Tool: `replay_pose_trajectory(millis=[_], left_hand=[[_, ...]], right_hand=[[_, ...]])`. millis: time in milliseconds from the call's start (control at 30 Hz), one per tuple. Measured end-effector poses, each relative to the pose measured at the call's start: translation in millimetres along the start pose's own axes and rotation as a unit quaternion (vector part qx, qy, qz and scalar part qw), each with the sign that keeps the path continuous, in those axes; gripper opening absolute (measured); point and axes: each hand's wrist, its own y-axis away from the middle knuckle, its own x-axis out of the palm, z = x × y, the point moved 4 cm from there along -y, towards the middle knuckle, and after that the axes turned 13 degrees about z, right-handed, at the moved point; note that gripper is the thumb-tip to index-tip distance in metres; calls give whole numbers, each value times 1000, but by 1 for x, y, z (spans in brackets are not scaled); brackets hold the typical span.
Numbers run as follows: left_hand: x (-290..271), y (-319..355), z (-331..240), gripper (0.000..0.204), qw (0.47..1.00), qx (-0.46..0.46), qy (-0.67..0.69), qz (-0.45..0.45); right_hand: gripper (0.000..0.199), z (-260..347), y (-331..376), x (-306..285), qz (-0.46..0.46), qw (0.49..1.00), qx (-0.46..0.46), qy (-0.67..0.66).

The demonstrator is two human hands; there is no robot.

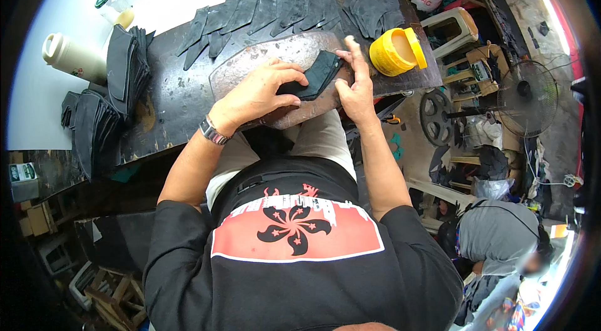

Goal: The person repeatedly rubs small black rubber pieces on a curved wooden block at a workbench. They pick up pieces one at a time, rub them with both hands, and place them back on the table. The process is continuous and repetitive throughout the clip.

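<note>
A small black piece of sheet material [323,72], perhaps leather, lies on a worn, smooth slab [244,63] at the table's front edge. My left hand [266,88] is closed on the piece's left end, fingers over its top and thumb at the near side. My right hand [357,83] is at the piece's right edge, thumb and fingers apart, with a fingertip close to the far corner; I cannot tell whether it touches. Beyond the slab, several similar black pieces [256,13] lie overlapped in a row. An open yellow tub [393,54] stands right of my right hand.
Stacks of black pieces [128,65] stand on the dark table [164,124] at left, beside a cream jug [72,55] and a green-lidded jar [116,8]. At right are a fan [523,96], a stool [460,30] and a person in grey [498,234].
</note>
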Motion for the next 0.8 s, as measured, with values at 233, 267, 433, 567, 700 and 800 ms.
replay_pose_trajectory(millis=[233, 267, 433, 567, 700, 800], left_hand=[[-1, -1, 1, 36, 999, 23, -36, 7], [0, -1, 2, 35, 999, 19, -34, 3], [3, 0, 3, 34, 999, 23, -39, -28], [5, 4, 4, 37, 999, 3, -1, -42], [5, 5, 0, 37, 998, 9, 0, -64], [5, 6, -3, 33, 995, 15, 9, -99]], right_hand=[[81, -1, 1, -5, -8, 995, 45, 87], [77, 0, 2, -6, -13, 995, 46, 84], [58, 19, 7, -21, -57, 992, -1, 110], [42, 31, 16, -69, -120, 969, 118, 181], [59, 27, 5, -103, -36, 889, 251, 381], [58, 23, -6, -111, 5, 863, 289, 415]])
